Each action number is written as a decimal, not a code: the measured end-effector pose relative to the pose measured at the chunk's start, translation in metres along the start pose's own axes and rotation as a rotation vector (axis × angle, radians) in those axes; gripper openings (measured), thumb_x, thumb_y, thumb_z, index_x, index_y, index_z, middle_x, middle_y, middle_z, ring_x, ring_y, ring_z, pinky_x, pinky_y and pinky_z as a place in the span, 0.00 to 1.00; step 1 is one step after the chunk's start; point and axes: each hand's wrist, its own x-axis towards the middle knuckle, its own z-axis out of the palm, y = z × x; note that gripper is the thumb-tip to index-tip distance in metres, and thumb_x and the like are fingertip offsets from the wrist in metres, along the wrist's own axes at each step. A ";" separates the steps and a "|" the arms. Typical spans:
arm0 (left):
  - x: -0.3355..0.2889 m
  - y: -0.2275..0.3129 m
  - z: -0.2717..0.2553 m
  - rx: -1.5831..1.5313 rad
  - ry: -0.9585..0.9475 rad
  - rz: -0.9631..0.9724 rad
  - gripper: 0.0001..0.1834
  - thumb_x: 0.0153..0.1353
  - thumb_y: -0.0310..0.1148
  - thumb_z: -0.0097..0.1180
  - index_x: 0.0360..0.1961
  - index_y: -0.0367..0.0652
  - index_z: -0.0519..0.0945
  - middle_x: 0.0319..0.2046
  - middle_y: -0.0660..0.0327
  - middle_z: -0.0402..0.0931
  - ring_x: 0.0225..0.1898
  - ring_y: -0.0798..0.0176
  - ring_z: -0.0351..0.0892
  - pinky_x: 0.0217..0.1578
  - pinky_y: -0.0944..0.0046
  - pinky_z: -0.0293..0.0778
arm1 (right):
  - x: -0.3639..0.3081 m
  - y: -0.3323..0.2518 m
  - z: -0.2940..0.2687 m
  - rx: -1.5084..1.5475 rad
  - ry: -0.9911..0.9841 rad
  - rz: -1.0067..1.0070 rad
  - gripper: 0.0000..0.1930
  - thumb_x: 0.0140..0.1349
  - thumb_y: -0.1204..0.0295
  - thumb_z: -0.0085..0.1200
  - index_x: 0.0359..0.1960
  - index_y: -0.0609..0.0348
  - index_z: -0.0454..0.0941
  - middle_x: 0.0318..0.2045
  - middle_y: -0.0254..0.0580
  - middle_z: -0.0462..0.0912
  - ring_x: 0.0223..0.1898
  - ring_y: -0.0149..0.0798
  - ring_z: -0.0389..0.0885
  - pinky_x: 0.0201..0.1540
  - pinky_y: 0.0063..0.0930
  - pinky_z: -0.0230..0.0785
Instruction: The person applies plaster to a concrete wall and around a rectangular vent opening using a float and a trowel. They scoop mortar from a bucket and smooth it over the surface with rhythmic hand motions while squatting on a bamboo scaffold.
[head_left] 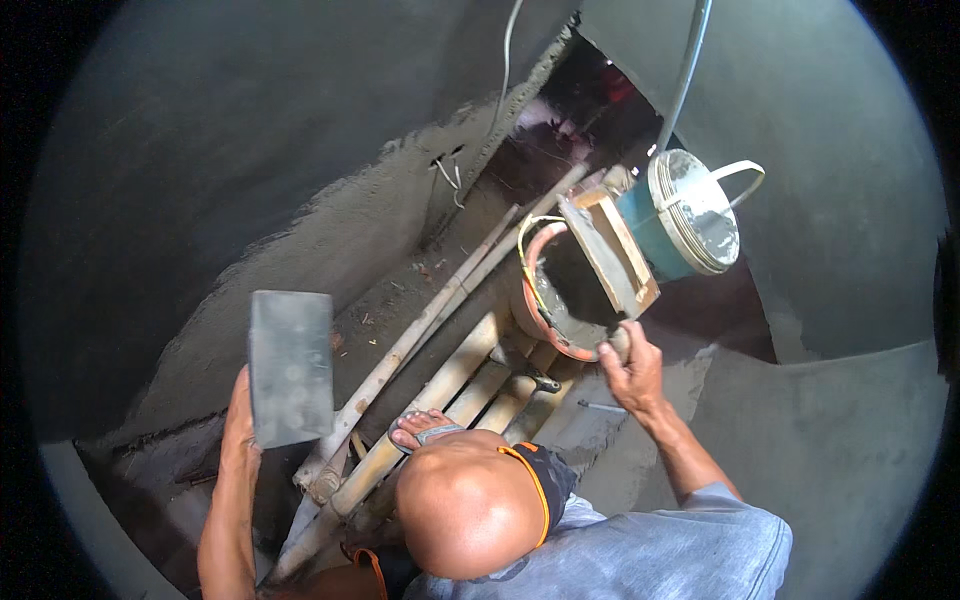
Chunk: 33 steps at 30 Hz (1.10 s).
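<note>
My left hand [241,415] holds up a flat, rectangular grey plastering float [291,370]. Its plate faces me and hides most of the fingers. On the right, my right hand [634,372] is closed around a stubby, mortar-grey handle [621,345] at the near rim of an orange bucket [545,238]. Whatever that handle belongs to cannot be made out. Wet grey mortar [580,328] lies inside this bucket. Across its right side rests a wooden frame-like tool [622,250] with a mortar-smeared face.
Behind the orange bucket, a teal bucket [645,235] with a white handle stands tilted. Bamboo poles [470,365] form the platform under my sandalled foot [425,428]. Wires [450,180] poke from the partly plastered wall [320,215]. A hose [688,75] hangs down near the teal bucket.
</note>
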 end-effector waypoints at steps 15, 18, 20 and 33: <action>-0.010 -0.067 -0.072 -0.317 0.228 -0.213 0.18 0.75 0.37 0.52 0.60 0.40 0.78 0.52 0.58 0.83 0.50 0.61 0.85 0.55 0.54 0.81 | 0.088 0.040 -0.038 -0.306 -0.712 0.543 0.30 0.64 0.54 0.59 0.57 0.67 0.75 0.47 0.58 0.85 0.46 0.49 0.84 0.50 0.42 0.76; -0.031 -0.058 -0.070 0.105 0.126 -0.141 0.24 0.76 0.49 0.50 0.58 0.41 0.80 0.49 0.60 0.84 0.47 0.62 0.83 0.49 0.56 0.80 | 0.084 0.052 -0.028 -0.206 -0.774 0.485 0.28 0.72 0.56 0.55 0.64 0.66 0.76 0.55 0.56 0.84 0.54 0.44 0.83 0.57 0.41 0.73; -0.006 -0.050 -0.050 0.088 0.111 -0.208 0.26 0.75 0.54 0.49 0.57 0.42 0.81 0.46 0.62 0.83 0.43 0.65 0.81 0.43 0.60 0.79 | 0.069 0.034 0.023 -0.111 -0.799 0.402 0.27 0.72 0.57 0.55 0.64 0.66 0.76 0.55 0.55 0.84 0.54 0.44 0.83 0.57 0.40 0.73; -0.014 -0.097 -0.060 -0.189 0.203 -0.298 0.30 0.74 0.62 0.47 0.55 0.48 0.82 0.42 0.65 0.85 0.39 0.69 0.85 0.35 0.60 0.84 | -0.097 -0.099 0.169 0.349 -0.866 0.131 0.24 0.71 0.63 0.56 0.62 0.67 0.77 0.53 0.51 0.83 0.52 0.42 0.81 0.56 0.37 0.72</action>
